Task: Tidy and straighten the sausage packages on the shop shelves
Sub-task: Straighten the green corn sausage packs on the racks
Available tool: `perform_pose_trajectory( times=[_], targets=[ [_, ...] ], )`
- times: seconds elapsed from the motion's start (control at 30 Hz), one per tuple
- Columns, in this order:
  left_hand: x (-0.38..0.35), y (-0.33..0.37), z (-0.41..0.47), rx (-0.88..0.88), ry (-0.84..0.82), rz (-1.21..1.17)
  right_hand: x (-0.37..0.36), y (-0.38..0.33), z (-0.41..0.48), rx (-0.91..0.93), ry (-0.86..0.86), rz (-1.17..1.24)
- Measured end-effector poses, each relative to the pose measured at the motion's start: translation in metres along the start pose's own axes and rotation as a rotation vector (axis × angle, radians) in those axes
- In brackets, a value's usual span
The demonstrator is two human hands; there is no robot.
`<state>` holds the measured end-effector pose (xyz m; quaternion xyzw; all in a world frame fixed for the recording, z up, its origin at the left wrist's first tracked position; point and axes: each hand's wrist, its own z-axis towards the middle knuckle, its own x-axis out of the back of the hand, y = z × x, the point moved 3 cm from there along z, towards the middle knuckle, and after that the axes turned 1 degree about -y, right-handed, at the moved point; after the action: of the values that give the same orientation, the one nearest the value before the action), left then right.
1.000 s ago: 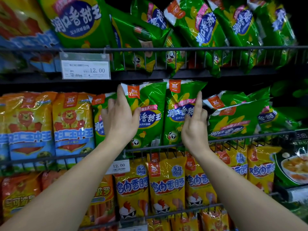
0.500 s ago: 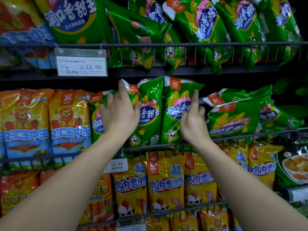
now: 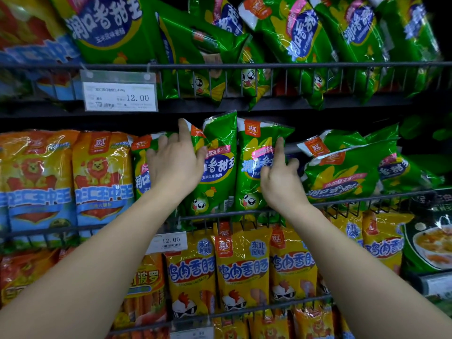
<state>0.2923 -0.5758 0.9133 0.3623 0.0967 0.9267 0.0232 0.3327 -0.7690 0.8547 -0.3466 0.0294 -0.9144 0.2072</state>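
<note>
Two green sausage packages stand upright side by side on the middle shelf, the left one [image 3: 218, 167] touching the right one [image 3: 250, 177], both behind the wire front rail [image 3: 367, 199]. The left hand [image 3: 175, 165] lies spread and flat across the left one and a third green package [image 3: 140, 174] beside it, index finger pointing up. The right hand [image 3: 281, 183] presses a straight index finger on the right package's face; its other fingers are curled at the package's edge, and whether they hook it I cannot tell. Just to the right, more green packages [image 3: 342, 177] lie tipped sideways. To the left stand orange lion packages [image 3: 102, 182]. The shelf above holds leaning green packages [image 3: 293, 33] and a price tag [image 3: 119, 97]; the shelf below carries yellow packages [image 3: 242, 267].
</note>
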Motion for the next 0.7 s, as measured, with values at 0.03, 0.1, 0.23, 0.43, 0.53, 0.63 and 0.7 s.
perform_pose_trajectory(
  times=[0.03, 0.1, 0.23, 0.43, 0.53, 0.63, 0.7],
  targets=[
    [0.0, 0.0, -0.001, -0.001, 0.002, 0.0, -0.008, 0.003, -0.001, 0.025, -0.041, -0.051],
    [0.0, 0.002, -0.002, 0.0, 0.011, -0.004, -0.008, 0.006, -0.007, 0.062, -0.061, -0.184],
    [0.001, 0.001, -0.004, 0.023, 0.02, -0.077, 0.006, 0.003, -0.007, -0.196, -0.083, -0.007],
    [0.007, -0.004, -0.009, 0.034, -0.012, -0.181, 0.026, -0.031, -0.012, 0.068, 0.165, 0.069],
    [0.009, -0.004, -0.01, 0.032, -0.016, -0.213, 0.03, -0.051, -0.006, 0.1, 0.095, 0.284],
    [0.011, -0.006, -0.012, 0.044, -0.024, -0.244, 0.027, -0.06, 0.002, -0.008, 0.012, 0.376],
    [0.013, -0.006, -0.014, 0.053, -0.027, -0.28, 0.028, -0.067, 0.005, -0.015, 0.007, 0.338]
  ],
)
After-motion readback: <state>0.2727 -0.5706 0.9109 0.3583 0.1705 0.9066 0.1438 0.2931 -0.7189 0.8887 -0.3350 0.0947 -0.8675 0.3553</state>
